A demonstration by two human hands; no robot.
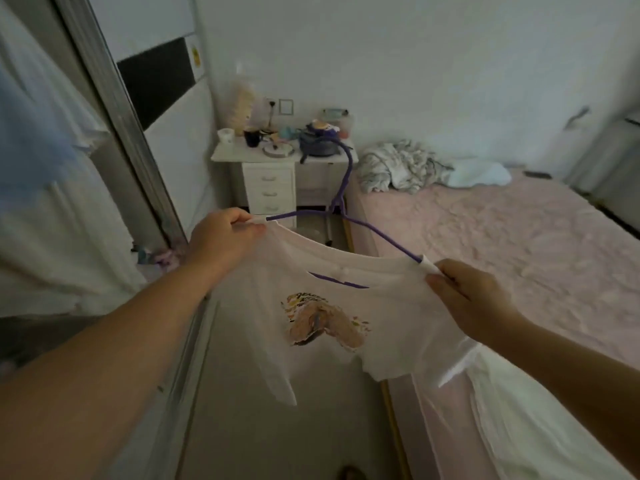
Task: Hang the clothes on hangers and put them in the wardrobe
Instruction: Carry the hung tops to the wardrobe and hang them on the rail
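Observation:
A white T-shirt with a brown and orange print on its chest hangs in front of me on a purple hanger. The hanger's hook points up and away, toward the nightstand. My left hand pinches the shirt's left shoulder at the hanger's white-tipped end. My right hand pinches the right shoulder at the other white tip. The wardrobe with its sliding door frame stands at my left, and light garments hang inside it.
A bed with a pink cover fills the right side, with crumpled grey bedding at its head and a white garment draped over its near edge. A cluttered white nightstand stands at the far wall. Bare floor runs between wardrobe and bed.

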